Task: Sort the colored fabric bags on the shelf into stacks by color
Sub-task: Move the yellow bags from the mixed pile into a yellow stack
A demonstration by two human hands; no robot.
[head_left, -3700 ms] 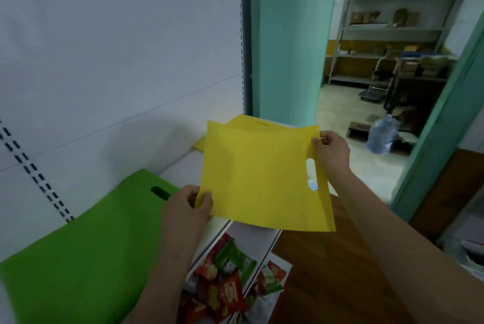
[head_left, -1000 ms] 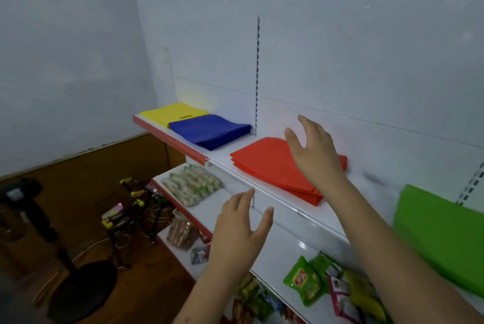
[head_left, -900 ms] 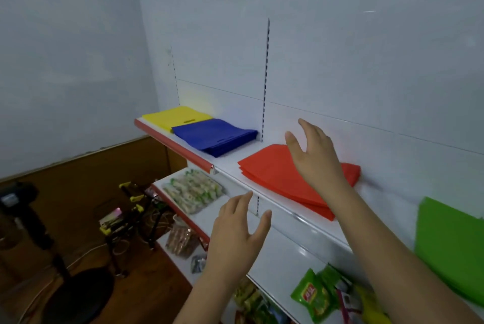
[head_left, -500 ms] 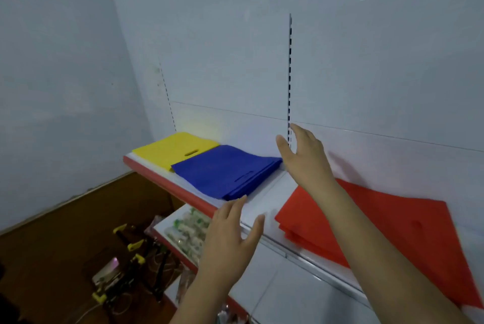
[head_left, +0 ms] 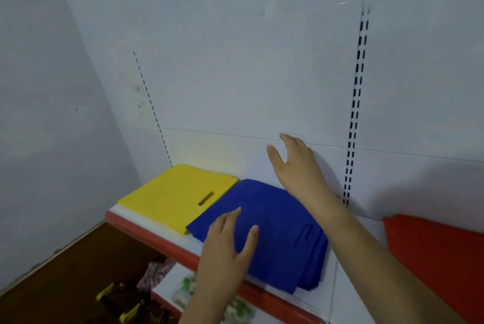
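The white shelf (head_left: 348,295) with its red front edge runs across the lower half of the frame, and all the fabric bags lie flat on it. At the lower right edge of the frame is the red stack (head_left: 440,245), only partly in view. In the lower centre lies the blue stack (head_left: 275,221), several bags together, with the layers fanned a little at the corner nearest to me. To the left of it, at the end of the shelf, is the yellow stack (head_left: 180,195); the blue stack overlaps its right edge.

My right hand (head_left: 296,164) is held above the back of the blue stack, fingers straight and spread, holding nothing. My left hand (head_left: 227,245) is at the front of the blue stack, also spread wide and with nothing in it; I cannot say surely if its fingertips touch the fabric or only hover over it.

I judge these bags are very light, thin and soft, so one bag will bend and hang when I lift it, and the upper layers can slide over each other. It is better to take a bag by two opposite edges, or by the handle slot (head_left: 305,234), and to press flat on the pile when I straighten it.
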